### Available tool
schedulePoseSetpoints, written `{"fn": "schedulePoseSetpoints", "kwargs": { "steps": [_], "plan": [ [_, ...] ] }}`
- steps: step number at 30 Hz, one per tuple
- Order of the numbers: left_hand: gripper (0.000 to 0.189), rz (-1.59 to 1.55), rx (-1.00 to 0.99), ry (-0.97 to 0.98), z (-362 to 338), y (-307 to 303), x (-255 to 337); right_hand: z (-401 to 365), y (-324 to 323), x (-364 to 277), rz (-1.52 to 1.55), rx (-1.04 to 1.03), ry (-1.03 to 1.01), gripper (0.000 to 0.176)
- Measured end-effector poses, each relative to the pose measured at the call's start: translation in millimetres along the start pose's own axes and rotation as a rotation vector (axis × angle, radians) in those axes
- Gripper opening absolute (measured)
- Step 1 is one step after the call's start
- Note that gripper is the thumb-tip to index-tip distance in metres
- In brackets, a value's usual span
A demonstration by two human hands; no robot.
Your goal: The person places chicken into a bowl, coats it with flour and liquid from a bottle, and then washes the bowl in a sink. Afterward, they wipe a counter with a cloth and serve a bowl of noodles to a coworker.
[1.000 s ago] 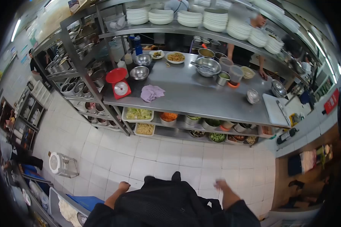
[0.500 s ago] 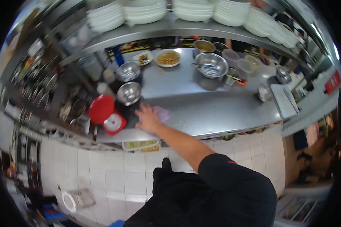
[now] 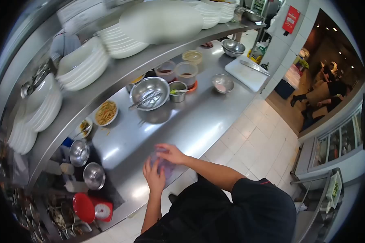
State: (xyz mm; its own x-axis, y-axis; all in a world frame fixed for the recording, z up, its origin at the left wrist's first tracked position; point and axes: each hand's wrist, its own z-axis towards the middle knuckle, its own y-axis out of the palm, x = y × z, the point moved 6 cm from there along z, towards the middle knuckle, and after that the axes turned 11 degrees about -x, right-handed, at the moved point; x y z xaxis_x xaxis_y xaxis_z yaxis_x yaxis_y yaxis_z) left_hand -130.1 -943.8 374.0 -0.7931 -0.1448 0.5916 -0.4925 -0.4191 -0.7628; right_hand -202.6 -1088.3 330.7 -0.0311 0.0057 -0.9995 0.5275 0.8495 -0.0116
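A thin, light purple cloth [image 3: 166, 169] is bunched between my two hands, above the front edge of the steel counter [image 3: 198, 133]. My left hand [image 3: 154, 176] grips its left side with curled fingers. From the right, my right hand [image 3: 171, 154] holds the upper part, its fingers bent over the fabric. Part of the cloth is hidden by the fingers. To the left of my hands stand a steel bowl [image 3: 94, 176] and a red kitchen scale [image 3: 102, 210] with a red pan.
Behind the hands are a large steel bowl [image 3: 149, 94] with utensils, a bowl of noodle-like food [image 3: 106, 113] and plastic tubs [image 3: 186, 73]. A knife [image 3: 254, 67] lies on a white cutting board [image 3: 246, 73]. An overhead shelf [image 3: 150, 65] carries stacked white dishes [image 3: 85, 65].
My right hand has gone from reaching flat beside the cloth to holding it. My left hand has come into view on the cloth. The view has turned to the right.
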Motion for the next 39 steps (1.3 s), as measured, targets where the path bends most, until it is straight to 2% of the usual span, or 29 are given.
{"fn": "schedulePoseSetpoints", "kwargs": {
  "steps": [1, 3, 5, 7, 8, 9, 10, 12, 13, 14, 15, 16, 18, 19, 20, 22, 24, 26, 27, 29, 30, 31, 32, 33, 34, 35, 36, 37, 39],
  "plan": [
    [0.035, -0.006, -0.013, 0.003, 10, 17, 4, 2, -36, 9, -0.009, 0.134, 0.002, 0.03],
    [0.037, 0.321, -0.36, 0.065, 30, 65, 2, 11, -126, 43, 0.063, 0.459, 0.022, 0.018],
    [0.039, 0.334, -0.325, 0.007, 26, 67, -15, 2, -230, 79, 0.32, 0.863, -0.007, 0.008],
    [0.043, 0.411, -0.181, -0.114, 1, 51, -63, -26, -330, 93, 0.424, 1.173, 0.06, 0.017],
    [0.04, 0.451, -0.023, -0.008, 8, 15, -49, -41, -368, 80, 0.447, 1.23, 0.036, 0.025],
    [0.047, 0.507, 0.036, -0.093, -5, -2, -76, -55, -399, 68, 0.45, 1.289, 0.064, 0.037],
    [0.053, 0.599, 0.026, -0.412, -38, -8, -161, -64, -428, 63, 0.444, 1.342, 0.1, 0.047],
    [0.059, 0.723, 0.042, -1.079, -26, -28, -164, -62, -472, 61, 0.601, 1.257, 0.189, 0.049],
    [0.059, 0.729, 0.04, -1.06, 0, -24, -161, -58, -485, 68, 0.748, 1.158, 0.27, 0.051],
    [0.061, 0.712, 0.002, -1.187, 17, -20, -164, -54, -494, 71, 0.816, 1.085, 0.273, 0.04],
    [0.063, 0.689, -0.037, -1.317, 29, -12, -167, -56, -502, 79, 0.82, 1.099, 0.266, 0.04],
    [0.065, 0.753, 0.006, -1.24, 47, 10, -170, -55, -508, 85, 0.796, 1.077, 0.23, 0.032],
    [0.064, 0.708, -0.066, -1.022, 106, 60, -110, -64, -510, 95, 0.768, 1.097, 0.145, 0.015],
    [0.063, 0.594, -0.185, -0.929, 131, 93, -80, -76, -500, 91, 0.761, 1.087, 0.134, 0.015],
    [0.061, 0.669, -0.203, -0.489, 150, 131, -42, -96, -485, 85, 0.753, 1.081, 0.128, 0.014],
    [0.06, 0.484, -0.266, 0.037, 178, 199, 32, -145, -449, 84, 0.816, 1.089, 0.088, 0.015],
    [0.058, 0.44, -0.476, 0.18, 196, 240, 112, -215, -407, 92, 0.869, 1.171, -0.023, 0.016],
    [0.054, 0.398, -0.446, 0.324, 231, 277, 133, -298, -358, 100, 0.875, 1.268, 0.01, 0.012],
    [0.051, 0.383, -0.398, 0.425, 251, 296, 141, -343, -330, 98, 0.86, 1.34, 0.084, 0.01],
    [0.044, 0.349, -0.355, 0.43, 320, 334, 143, -432, -267, 97, 0.814, 1.52, 0.236, 0.007],
    [0.037, 0.325, -0.475, 0.429, 356, 358, 143, -477, -232, 95, 0.784, 1.634, 0.304, 0.006],
    [0.032, 0.37, -0.139, 0.687, 371, 352, 174, -518, -201, 94, 0.775, 1.743, 0.262, 0.006],
    [0.031, 0.821, -0.366, 0.508, 390, 411, 151, -561, -159, 102, 0.738, 1.893, 0.359, 0.007],
    [0.034, 0.278, -0.243, 0.455, 408, 422, 158, -592, -114, 108, 0.722, 2.049, 0.462, 0.008],
    [0.038, 0.275, -0.519, 0.327, 420, 472, 154, -615, -75, 115, 0.741, 2.188, 0.41, 0.008],
    [0.041, 0.278, -0.366, 0.609, 355, 441, 255, -644, 8, 122, 0.816, 2.529, 0.364, 0.013],
    [0.046, 0.394, -0.459, 0.61, 320, 435, 283, -651, 47, 129, 0.892, 2.713, 0.382, 0.018],
    [0.05, 0.43, -0.542, 0.638, 298, 443, 297, -651, 75, 136, 0.936, 2.784, 0.319, 0.018],
    [0.053, 0.417, -0.464, 0.699, 272, 441, 301, -636, 127, 153, 1.239, 3.163, 0.063, 0.028]
  ]
}}
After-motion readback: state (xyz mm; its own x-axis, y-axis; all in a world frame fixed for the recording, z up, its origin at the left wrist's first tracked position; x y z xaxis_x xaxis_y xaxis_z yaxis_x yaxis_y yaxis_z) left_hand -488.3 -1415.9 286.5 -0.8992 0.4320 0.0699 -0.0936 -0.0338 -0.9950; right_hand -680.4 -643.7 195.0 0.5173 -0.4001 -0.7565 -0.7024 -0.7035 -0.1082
